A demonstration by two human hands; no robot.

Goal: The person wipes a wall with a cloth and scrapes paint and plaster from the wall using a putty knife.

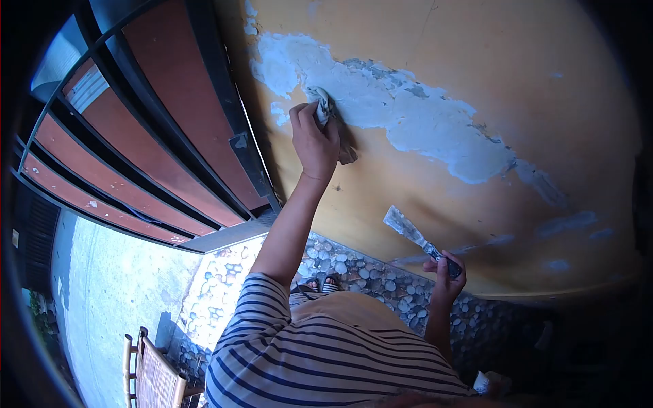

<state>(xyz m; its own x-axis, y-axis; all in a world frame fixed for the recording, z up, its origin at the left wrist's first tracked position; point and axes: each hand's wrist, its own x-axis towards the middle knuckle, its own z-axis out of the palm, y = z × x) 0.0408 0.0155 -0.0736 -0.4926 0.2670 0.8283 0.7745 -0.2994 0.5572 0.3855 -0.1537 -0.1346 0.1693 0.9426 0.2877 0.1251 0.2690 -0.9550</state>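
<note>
Against the yellow wall [381, 170], my left hand [316, 141] presses a crumpled grey cloth [322, 105] to the left part of a long white filler patch [422, 129]. A brownish end of cloth hangs below my fingers. The patch runs down to the right, with rough grey spots along its upper edge. My right hand [445, 275] is closed round the dark handle of a putty knife [408, 228], lower down and away from the wall patch. The knife's blade points up and left and is coated with whitish material.
A red-brown metal gate [156, 129] with black bars stands at the left. Pebbled paving [340, 258] lies below the wall, beside a concrete floor [115, 279]. A bamboo chair [155, 374] is at the lower left. Smaller white smears [568, 223] mark the wall's right side.
</note>
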